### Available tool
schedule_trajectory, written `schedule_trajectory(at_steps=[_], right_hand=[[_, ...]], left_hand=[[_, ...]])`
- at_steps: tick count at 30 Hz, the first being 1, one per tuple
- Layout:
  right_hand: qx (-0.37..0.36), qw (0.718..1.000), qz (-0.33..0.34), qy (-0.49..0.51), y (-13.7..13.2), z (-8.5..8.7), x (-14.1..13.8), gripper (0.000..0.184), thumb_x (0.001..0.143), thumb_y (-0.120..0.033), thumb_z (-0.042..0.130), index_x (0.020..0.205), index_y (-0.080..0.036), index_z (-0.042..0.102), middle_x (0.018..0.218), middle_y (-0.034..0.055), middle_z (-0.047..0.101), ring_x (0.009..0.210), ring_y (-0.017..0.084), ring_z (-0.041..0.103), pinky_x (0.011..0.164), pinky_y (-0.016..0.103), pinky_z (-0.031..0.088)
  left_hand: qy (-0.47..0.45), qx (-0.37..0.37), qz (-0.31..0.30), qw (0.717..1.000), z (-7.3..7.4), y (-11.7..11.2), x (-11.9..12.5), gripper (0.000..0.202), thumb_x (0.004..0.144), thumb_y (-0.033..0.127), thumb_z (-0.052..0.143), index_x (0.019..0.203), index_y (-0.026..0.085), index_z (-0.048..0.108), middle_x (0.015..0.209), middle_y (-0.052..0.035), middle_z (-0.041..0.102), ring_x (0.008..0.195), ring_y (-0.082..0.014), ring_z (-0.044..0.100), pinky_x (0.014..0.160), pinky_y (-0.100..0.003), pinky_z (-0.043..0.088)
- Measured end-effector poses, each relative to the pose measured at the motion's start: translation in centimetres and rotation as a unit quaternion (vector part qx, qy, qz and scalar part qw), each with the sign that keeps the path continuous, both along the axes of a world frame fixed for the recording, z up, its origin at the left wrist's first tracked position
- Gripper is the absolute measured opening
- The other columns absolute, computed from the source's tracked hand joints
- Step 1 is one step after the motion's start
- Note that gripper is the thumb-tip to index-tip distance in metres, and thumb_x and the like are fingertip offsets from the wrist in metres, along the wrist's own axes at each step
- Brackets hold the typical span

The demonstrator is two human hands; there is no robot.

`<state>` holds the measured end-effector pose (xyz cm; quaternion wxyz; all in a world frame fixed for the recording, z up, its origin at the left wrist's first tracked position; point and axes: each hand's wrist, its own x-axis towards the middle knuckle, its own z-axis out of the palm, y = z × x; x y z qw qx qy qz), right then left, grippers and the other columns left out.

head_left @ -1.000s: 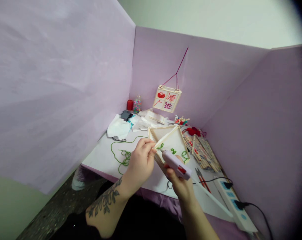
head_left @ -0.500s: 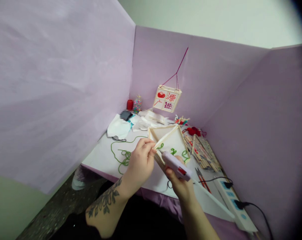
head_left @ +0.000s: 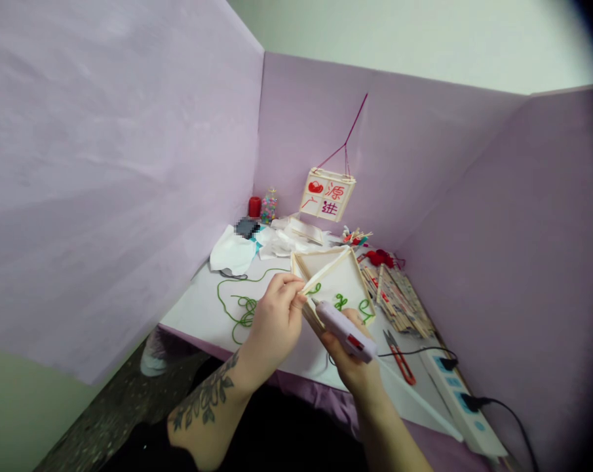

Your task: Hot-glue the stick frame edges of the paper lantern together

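Observation:
Before me is a light wooden frame (head_left: 368,278) with a white panel, raised at a slant. Several loops of green cord (head_left: 342,301) lie along its near side. My left hand (head_left: 279,314) is closed in a pinch at the frame's left corner, where the green cord runs into the fingertips; the exact grip is partly hidden. In my right hand (head_left: 358,367) is a pale purple hot glue gun (head_left: 343,326), its nozzle pointing up-left, just right of the left fingertips. A clear-white glue stick (head_left: 424,403) sticks out of its rear.
Loose green cord (head_left: 247,311) lies left on the white table. Rolled paper sticks (head_left: 399,301), red-handled scissors (head_left: 401,360) and a power strip (head_left: 466,406) are on the right. White paper (head_left: 276,242) and a bead jar (head_left: 269,206) stand behind. A decorated panel (head_left: 328,195) hangs on the back wall.
The glue gun has drawn back slightly down and away from the left fingertips, showing more of its nozzle. My left hand stays in nearly the same place.

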<state>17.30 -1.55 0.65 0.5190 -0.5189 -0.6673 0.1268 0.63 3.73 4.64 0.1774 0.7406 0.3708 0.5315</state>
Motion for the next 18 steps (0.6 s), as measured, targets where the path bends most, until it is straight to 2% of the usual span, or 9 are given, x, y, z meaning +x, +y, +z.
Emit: schedule_trajectory(at_steps=[5, 10, 15, 18], right_hand=[[-0.001, 1.0, -0.002, 0.011, -0.01, -0.23, 0.07, 0.026, 0.088, -0.044, 0.061, 0.075, -0.022, 0.061, 0.076, 0.0013, 0.052, 0.071, 0.019, 0.053, 0.065, 0.033, 0.041], [-0.002, 1.0, -0.012, -0.002, -0.02, -0.39, 0.15, 0.028, 0.088, -0.044, 0.06, 0.072, -0.022, 0.058, 0.069, 0.0003, 0.049, 0.068, 0.019, 0.052, 0.065, 0.034, 0.042], [-0.005, 1.0, -0.01, 0.002, 0.02, -0.4, 0.22, 0.03, 0.088, -0.05, 0.058, 0.078, -0.022, 0.062, 0.074, 0.0026, 0.055, 0.071, 0.021, 0.054, 0.064, 0.034, 0.043], [-0.001, 1.0, -0.023, 0.012, -0.22, -0.31, 0.28, 0.029, 0.088, -0.05, 0.058, 0.082, -0.022, 0.063, 0.07, 0.0006, 0.052, 0.067, 0.02, 0.053, 0.063, 0.034, 0.042]], left_hand=[[0.002, 0.0, 0.007, 1.0, -0.14, 0.09, -0.08, 0.018, 0.096, 0.017, 0.046, 0.1, 0.017, 0.063, 0.105, -0.0089, 0.062, 0.099, -0.0185, 0.064, 0.087, -0.031, 0.053], [0.001, 0.007, 0.007, 1.0, -0.26, 0.17, -0.08, 0.018, 0.096, 0.017, 0.046, 0.1, 0.016, 0.063, 0.105, -0.0091, 0.062, 0.099, -0.0187, 0.064, 0.087, -0.031, 0.053], [0.0, 0.007, 0.008, 1.0, -0.21, 0.0, -0.06, 0.018, 0.095, 0.017, 0.046, 0.1, 0.017, 0.063, 0.105, -0.0089, 0.062, 0.099, -0.0189, 0.064, 0.086, -0.032, 0.054], [-0.005, 0.004, 0.002, 1.0, -0.13, -0.04, -0.11, 0.019, 0.096, 0.018, 0.046, 0.1, 0.017, 0.064, 0.105, -0.0092, 0.062, 0.099, -0.0188, 0.063, 0.087, -0.032, 0.054]])
